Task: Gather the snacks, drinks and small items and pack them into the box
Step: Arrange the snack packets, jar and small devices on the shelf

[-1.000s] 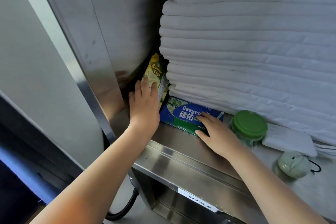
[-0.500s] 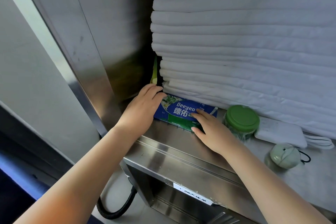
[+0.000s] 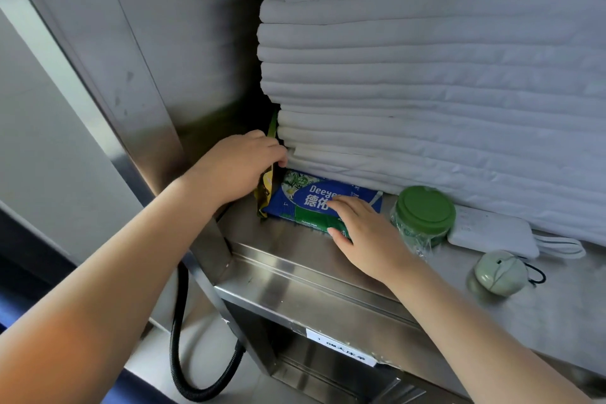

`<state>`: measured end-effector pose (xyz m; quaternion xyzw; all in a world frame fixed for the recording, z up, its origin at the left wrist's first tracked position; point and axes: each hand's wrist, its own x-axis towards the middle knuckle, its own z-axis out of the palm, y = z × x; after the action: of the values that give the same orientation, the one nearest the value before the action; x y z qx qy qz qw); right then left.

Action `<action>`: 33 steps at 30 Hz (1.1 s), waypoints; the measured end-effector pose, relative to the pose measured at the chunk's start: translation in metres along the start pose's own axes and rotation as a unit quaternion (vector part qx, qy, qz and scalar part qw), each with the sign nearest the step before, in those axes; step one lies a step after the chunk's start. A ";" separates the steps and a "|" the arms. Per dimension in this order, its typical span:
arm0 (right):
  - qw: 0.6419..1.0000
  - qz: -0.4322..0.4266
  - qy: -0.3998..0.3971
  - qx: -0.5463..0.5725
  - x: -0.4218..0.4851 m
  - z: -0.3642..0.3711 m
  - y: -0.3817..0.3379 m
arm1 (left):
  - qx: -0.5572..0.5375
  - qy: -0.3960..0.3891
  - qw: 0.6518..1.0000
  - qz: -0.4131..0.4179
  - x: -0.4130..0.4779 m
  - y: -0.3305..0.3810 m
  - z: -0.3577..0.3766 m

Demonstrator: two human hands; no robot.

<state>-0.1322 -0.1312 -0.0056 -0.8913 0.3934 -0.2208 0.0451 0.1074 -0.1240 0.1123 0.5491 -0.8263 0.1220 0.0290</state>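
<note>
A yellow-green chips bag (image 3: 266,188) stands on edge in the gap between the steel wall and a stack of white linens; my left hand (image 3: 241,167) grips it, fingers curled round its edge. A blue and green wipes pack (image 3: 308,200) lies flat on the steel shelf, partly under the linens. My right hand (image 3: 364,233) rests flat on the pack's right end, fingers spread. To the right stand a green-lidded jar (image 3: 424,213), a white power bank (image 3: 492,233) and a small pale green round gadget (image 3: 500,272). No box is in view.
The tall stack of folded white linens (image 3: 426,75) fills the shelf's back. A steel side panel (image 3: 147,75) walls the left. The steel shelf (image 3: 311,275) has a raised front lip. A black hose (image 3: 178,338) hangs below left.
My left hand moved from the wipes pack's left end up onto the chips bag and closed on it, pulling it out of the gap. My right hand stayed on the wipes pack.
</note>
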 end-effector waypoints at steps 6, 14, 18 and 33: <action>1.000 0.002 -0.007 0.017 -0.004 0.005 -0.001 | -0.003 -0.034 0.999 0.027 -0.003 -0.004 0.002; 0.999 -0.022 0.040 0.016 0.003 -0.004 -0.011 | 0.031 -0.089 0.993 0.069 0.007 0.009 -0.019; 0.995 -0.025 0.073 0.058 0.009 -0.011 -0.025 | 0.018 -0.079 0.994 0.070 0.005 0.024 -0.029; 0.976 0.124 0.085 0.156 0.020 0.004 -0.059 | -0.082 -0.043 0.995 0.036 0.013 0.055 -0.006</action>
<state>-0.0786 -0.1059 0.0128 -0.7959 0.4639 -0.3466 0.1768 0.0517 -0.1144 0.1108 0.5199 -0.8530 0.0310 0.0336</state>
